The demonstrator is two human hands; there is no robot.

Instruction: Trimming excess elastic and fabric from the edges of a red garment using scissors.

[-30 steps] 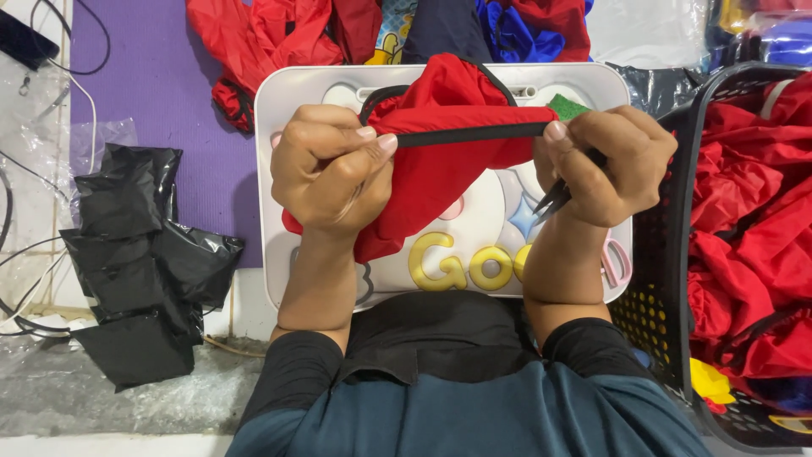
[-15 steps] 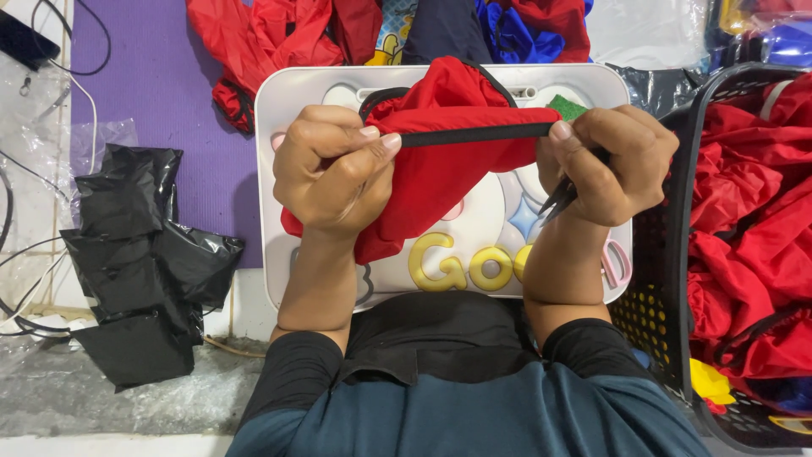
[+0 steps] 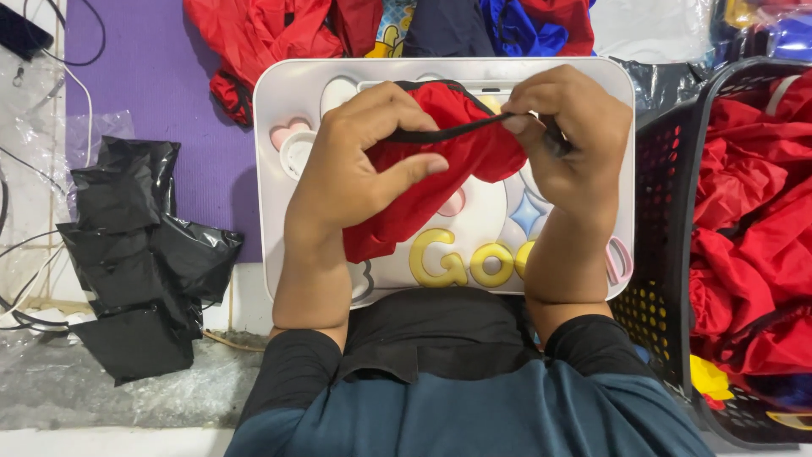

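Note:
A red cloth piece (image 3: 423, 182) with a black strap edge (image 3: 440, 133) lies bunched over a white lap tray (image 3: 279, 93) printed with coloured shapes. My left hand (image 3: 351, 169) pinches the black strap at its left end and rests on the red cloth. My right hand (image 3: 575, 140) grips the strap's right end, with a small dark tool partly hidden in its fingers. The strap is stretched between both hands above the tray's middle.
A black mesh basket (image 3: 668, 169) at the right holds red cloth pieces (image 3: 753, 220). More red and blue fabric (image 3: 279, 30) is piled behind the tray. Folded black plastic bags (image 3: 139, 254) lie at the left on a purple mat (image 3: 144, 68), near thin cables.
Both hands have drawn closer together on the strap, the right hand moving left and up. The red cloth is more bunched under the left hand.

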